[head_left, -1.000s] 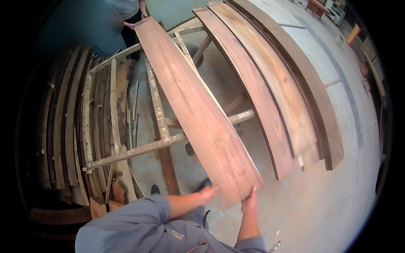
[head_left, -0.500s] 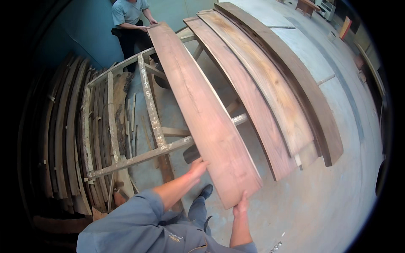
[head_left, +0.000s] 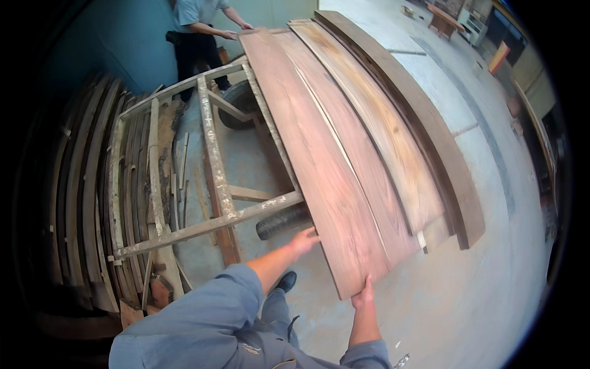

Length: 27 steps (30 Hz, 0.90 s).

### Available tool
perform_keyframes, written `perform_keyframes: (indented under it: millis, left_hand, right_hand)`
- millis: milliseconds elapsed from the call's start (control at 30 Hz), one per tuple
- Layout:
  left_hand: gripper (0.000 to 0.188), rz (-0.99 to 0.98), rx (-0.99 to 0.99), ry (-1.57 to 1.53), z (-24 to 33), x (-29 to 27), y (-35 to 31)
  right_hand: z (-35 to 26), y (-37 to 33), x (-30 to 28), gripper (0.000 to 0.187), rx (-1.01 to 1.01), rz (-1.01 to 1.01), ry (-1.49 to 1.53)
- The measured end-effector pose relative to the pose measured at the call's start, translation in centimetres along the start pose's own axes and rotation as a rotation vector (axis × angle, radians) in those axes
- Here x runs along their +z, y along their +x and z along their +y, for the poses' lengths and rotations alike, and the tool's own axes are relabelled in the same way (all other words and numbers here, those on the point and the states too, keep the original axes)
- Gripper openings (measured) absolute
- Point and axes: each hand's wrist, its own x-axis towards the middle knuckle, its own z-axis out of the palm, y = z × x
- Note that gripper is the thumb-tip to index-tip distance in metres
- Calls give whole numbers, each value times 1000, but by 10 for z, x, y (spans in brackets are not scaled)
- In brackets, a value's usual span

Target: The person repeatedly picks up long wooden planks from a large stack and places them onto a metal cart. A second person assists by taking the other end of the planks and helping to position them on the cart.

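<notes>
A long reddish-brown wooden plank (head_left: 319, 160) stretches away from me, its near end between my hands. My left hand (head_left: 303, 242) is closed on its left edge, part of the fingers hidden by the board. At the near end, my right hand (head_left: 364, 293) grips the plank with the thumb on top and the other fingers out of sight below. Another reddish plank (head_left: 375, 178) lies right alongside, its left side against or under the held one; I cannot tell which. A co-worker's hands (head_left: 238, 31) are at the far end of the held plank.
A lighter, yellowish plank (head_left: 384, 129) and a thick dark brown board (head_left: 424, 111) lie farther right. All rest on a whitish-stained cart frame (head_left: 209, 224) with a black tyre (head_left: 284, 221). Rough boards (head_left: 86, 190) are stacked at the left. A co-worker (head_left: 200, 31) stands beyond the frame.
The held plank has moved right, closing the gap to the neighbouring plank. The co-worker's hands and both of mine have shifted right with it. More of the frame and its tyres now shows.
</notes>
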Motion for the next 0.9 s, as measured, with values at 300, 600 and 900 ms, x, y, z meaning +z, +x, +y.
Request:
perform_keyframes:
  millis: [300, 600, 900]
  left_hand:
    - [72, 52, 0, 59, -85, -209, -204]
    - [48, 1344, 507, -465, -248, -556, -592]
    - [99, 1628, 598, -1224, -388, -830, -894]
  right_hand:
    - [22, 4, -40, 81, -3, 58, -278]
    - [152, -119, 54, 74, -147, 248, -761]
    - [325, -151, 208, 68, 63, -4, -1219]
